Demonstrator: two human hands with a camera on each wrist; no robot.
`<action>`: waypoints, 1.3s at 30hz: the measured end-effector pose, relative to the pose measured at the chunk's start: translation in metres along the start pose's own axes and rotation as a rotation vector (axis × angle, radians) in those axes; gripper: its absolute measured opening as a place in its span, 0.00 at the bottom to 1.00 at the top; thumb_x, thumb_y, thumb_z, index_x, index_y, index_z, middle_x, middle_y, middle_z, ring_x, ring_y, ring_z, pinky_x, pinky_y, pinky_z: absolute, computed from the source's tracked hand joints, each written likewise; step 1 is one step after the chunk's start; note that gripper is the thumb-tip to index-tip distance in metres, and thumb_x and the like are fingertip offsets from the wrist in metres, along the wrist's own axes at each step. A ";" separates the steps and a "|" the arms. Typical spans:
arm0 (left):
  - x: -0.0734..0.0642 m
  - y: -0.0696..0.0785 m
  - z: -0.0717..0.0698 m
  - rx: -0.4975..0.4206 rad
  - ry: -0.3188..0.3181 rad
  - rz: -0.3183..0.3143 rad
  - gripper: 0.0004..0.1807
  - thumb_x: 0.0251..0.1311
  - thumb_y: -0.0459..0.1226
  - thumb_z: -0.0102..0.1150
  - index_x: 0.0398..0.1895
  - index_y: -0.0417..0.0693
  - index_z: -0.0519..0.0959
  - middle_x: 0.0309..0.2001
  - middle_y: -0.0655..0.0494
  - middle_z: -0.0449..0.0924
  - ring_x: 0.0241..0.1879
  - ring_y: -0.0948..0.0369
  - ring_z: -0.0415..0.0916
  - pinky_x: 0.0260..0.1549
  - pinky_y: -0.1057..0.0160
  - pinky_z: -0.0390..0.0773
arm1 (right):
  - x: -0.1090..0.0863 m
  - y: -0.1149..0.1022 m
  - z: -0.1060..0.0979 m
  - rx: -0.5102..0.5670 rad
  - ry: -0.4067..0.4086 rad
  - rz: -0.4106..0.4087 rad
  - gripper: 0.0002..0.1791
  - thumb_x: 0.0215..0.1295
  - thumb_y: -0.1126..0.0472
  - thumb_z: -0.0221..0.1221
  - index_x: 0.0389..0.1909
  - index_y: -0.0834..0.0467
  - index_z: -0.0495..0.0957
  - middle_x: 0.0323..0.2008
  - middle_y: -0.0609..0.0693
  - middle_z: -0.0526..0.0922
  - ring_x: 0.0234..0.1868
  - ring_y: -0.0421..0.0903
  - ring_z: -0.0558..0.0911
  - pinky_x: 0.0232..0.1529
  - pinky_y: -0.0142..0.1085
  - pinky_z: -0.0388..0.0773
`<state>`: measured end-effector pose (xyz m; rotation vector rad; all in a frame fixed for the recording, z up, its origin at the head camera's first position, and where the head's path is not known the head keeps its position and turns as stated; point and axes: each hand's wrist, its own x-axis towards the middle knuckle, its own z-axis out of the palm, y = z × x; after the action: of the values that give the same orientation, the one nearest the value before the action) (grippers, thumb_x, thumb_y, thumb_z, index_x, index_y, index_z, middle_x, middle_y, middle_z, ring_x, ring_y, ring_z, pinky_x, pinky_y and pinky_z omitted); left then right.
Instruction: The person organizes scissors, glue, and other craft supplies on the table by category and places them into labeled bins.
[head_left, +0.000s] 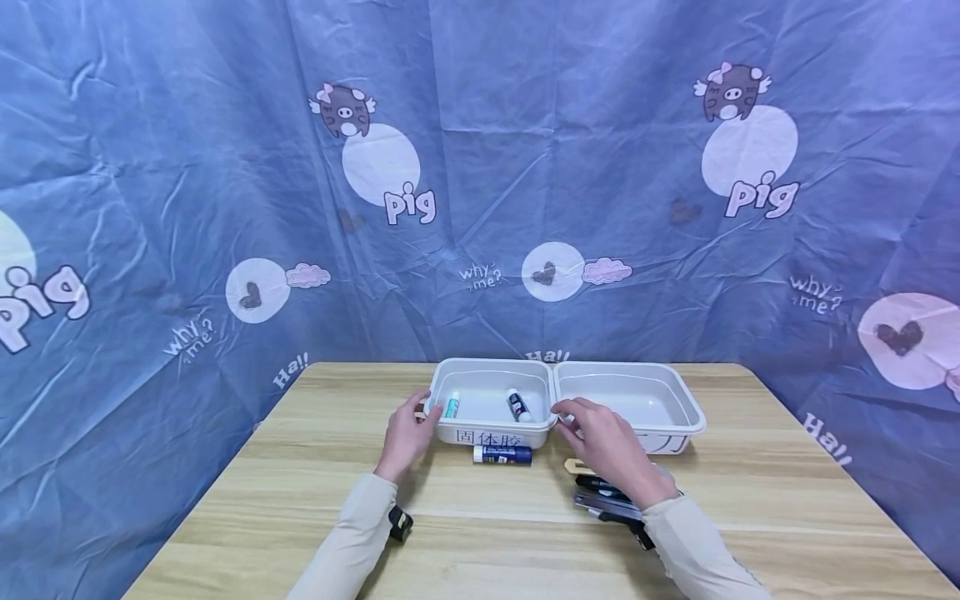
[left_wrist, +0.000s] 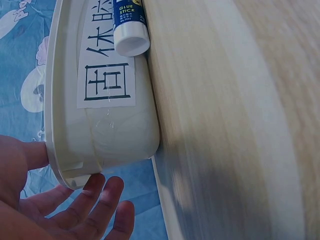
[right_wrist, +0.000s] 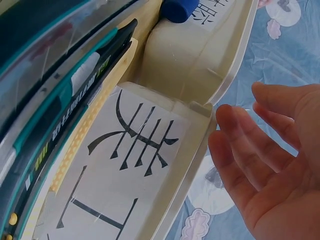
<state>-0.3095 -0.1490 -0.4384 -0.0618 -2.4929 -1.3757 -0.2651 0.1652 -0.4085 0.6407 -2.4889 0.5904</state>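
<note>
My left hand holds the front left corner of a white plastic bin, thumb at the rim and fingers beneath it in the left wrist view. Inside that bin lie a teal-and-white stick and a dark blue glue stick. Another glue stick lies on the table against its labelled front. A second white bin stands right beside it. Where the two bins meet, my right hand has fingertips right at the rim, its thumb apart from them in the right wrist view.
Several utility knives lie in front of the right bin, a yellow one and black ones among them, partly under my right forearm. The wooden table ends at a blue printed curtain behind the bins.
</note>
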 end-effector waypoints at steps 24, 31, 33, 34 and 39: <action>0.000 0.001 -0.001 0.013 -0.005 -0.006 0.25 0.71 0.39 0.59 0.66 0.35 0.74 0.49 0.37 0.83 0.35 0.56 0.81 0.32 0.62 0.78 | -0.004 -0.019 0.016 -0.033 -0.103 -0.076 0.08 0.63 0.60 0.70 0.42 0.52 0.86 0.36 0.41 0.87 0.33 0.37 0.83 0.35 0.34 0.82; 0.000 0.001 -0.001 0.014 -0.002 0.001 0.24 0.71 0.39 0.60 0.66 0.35 0.75 0.49 0.37 0.84 0.35 0.56 0.82 0.33 0.61 0.78 | -0.007 -0.023 0.028 -0.038 -0.127 -0.165 0.10 0.61 0.59 0.71 0.43 0.54 0.86 0.38 0.44 0.89 0.36 0.40 0.86 0.39 0.38 0.84; 0.000 0.001 -0.001 0.015 -0.001 0.003 0.24 0.71 0.39 0.60 0.66 0.35 0.75 0.48 0.37 0.84 0.35 0.56 0.82 0.33 0.61 0.79 | -0.008 -0.023 0.032 -0.044 -0.124 -0.183 0.11 0.60 0.59 0.71 0.43 0.54 0.86 0.39 0.44 0.89 0.37 0.40 0.86 0.40 0.38 0.84; 0.000 0.001 0.000 0.015 0.000 0.002 0.24 0.71 0.39 0.60 0.66 0.35 0.75 0.48 0.37 0.84 0.35 0.56 0.82 0.33 0.61 0.79 | -0.008 -0.023 0.034 -0.049 -0.123 -0.191 0.11 0.60 0.59 0.72 0.43 0.53 0.86 0.40 0.44 0.89 0.38 0.41 0.87 0.41 0.39 0.84; 0.000 0.001 0.000 0.017 0.011 -0.004 0.24 0.71 0.39 0.60 0.66 0.36 0.75 0.48 0.37 0.84 0.35 0.55 0.81 0.34 0.61 0.79 | -0.011 -0.025 0.040 -0.082 -0.143 -0.243 0.14 0.58 0.58 0.73 0.45 0.54 0.86 0.45 0.47 0.89 0.41 0.44 0.88 0.42 0.39 0.85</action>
<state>-0.3091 -0.1484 -0.4380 -0.0457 -2.4967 -1.3530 -0.2575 0.1281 -0.4385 0.9661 -2.4986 0.3604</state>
